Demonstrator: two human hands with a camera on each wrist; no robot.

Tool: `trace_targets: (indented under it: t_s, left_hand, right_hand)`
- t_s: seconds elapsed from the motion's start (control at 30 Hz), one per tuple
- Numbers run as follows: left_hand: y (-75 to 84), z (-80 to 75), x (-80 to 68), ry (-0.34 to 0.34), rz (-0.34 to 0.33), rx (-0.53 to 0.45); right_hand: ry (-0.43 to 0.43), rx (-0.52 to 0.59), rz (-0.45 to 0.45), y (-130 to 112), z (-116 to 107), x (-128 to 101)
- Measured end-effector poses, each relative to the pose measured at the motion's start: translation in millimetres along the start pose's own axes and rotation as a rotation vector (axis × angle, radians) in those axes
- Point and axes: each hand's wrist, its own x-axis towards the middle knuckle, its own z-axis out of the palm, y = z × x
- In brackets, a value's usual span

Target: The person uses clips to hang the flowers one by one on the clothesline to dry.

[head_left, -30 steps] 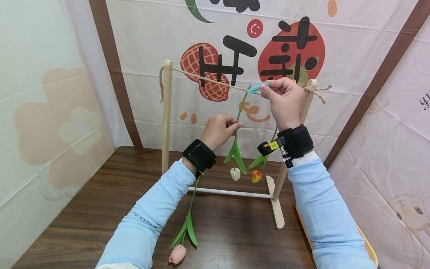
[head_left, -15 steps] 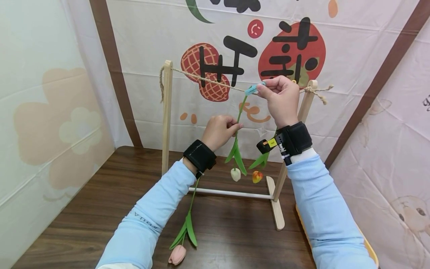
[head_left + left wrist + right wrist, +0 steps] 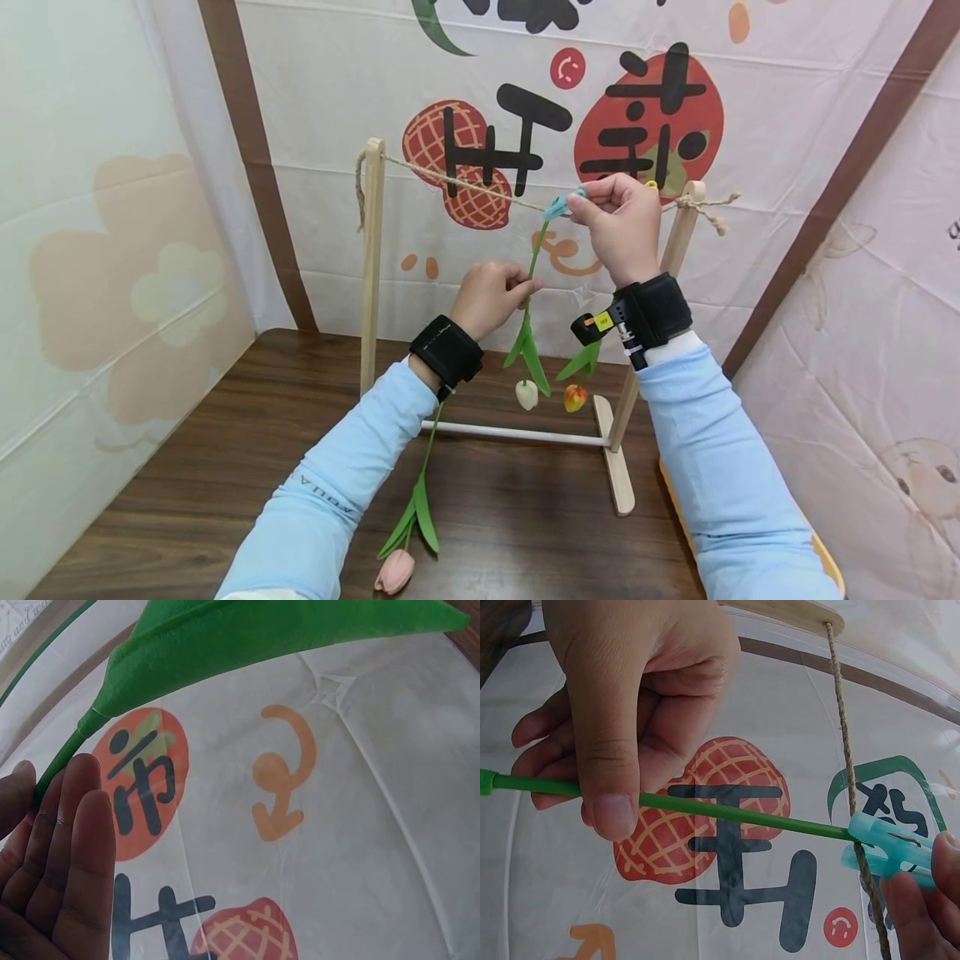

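Note:
A white artificial tulip (image 3: 527, 395) hangs head down from its green stem (image 3: 757, 816). Between thumb and fingers my left hand (image 3: 489, 300) pinches that stem just above the leaves (image 3: 225, 652). My right hand (image 3: 626, 229) pinches the rear end of a light blue clothespin (image 3: 885, 840). In the right wrist view, the clothespin's front end lies over the twine rope (image 3: 843, 712) and meets the tip of the stem. Beside the white tulip hangs an orange-yellow tulip (image 3: 575, 397), its upper stem hidden behind my right wrist.
The rope runs between two wooden posts, the left post (image 3: 372, 267) and the right post (image 3: 678, 237). A white rod (image 3: 517, 432) joins them low down. A pink tulip (image 3: 395, 572) lies on the brown table (image 3: 525, 517). The yellow rim of a container (image 3: 828, 567) shows beside my right sleeve.
My right hand has moved slightly left with the clothespin, which now covers the stem's top end that stuck up beside it before. My left hand stays on the stem.

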Motion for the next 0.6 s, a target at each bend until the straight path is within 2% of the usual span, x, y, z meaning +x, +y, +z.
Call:
trace_targets:
  t_s: [0.23,0.6]
  left_hand:
    - [-0.9,2.0,-0.5,-0.003,-0.005,0.001]
    - [0.1,2.8,-1.3,-0.003,0.004,0.014]
  right_hand:
    - [-0.013,-0.027,0.012,0.5,0.5,-1.1]
    - [-0.019,0.017,0.037,1.9,2.2,-1.4]
